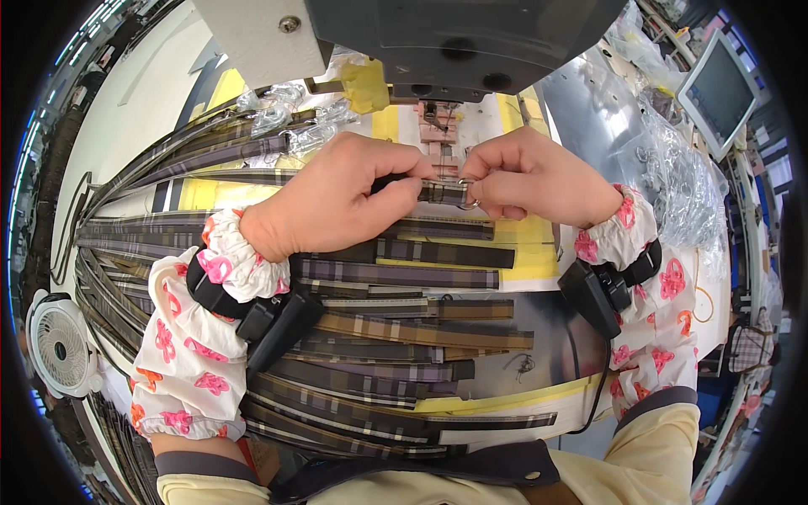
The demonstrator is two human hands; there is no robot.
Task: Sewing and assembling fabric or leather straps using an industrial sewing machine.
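Just in front of the sewing machine's needle area (435,118), both hands meet at the end of a dark plaid strap (441,194). My left hand (332,198) pinches the strap between thumb and fingers, its palm over other straps. A shiny metal ring (468,193) sits at the strap's right end. My right hand (539,177) is closed on this ring with thumb and forefinger. Part of the ring is hidden by those fingers. Below the hands, many similar plaid straps (421,275) lie side by side, their loose ends pointing right.
The grey sewing machine head (454,34) hangs low above my hands. Clear plastic bags (686,194) lie on the right, near a tablet-like screen (718,94). More clear plastic (282,109) lies at the back left. A white fan (61,343) stands at the left edge.
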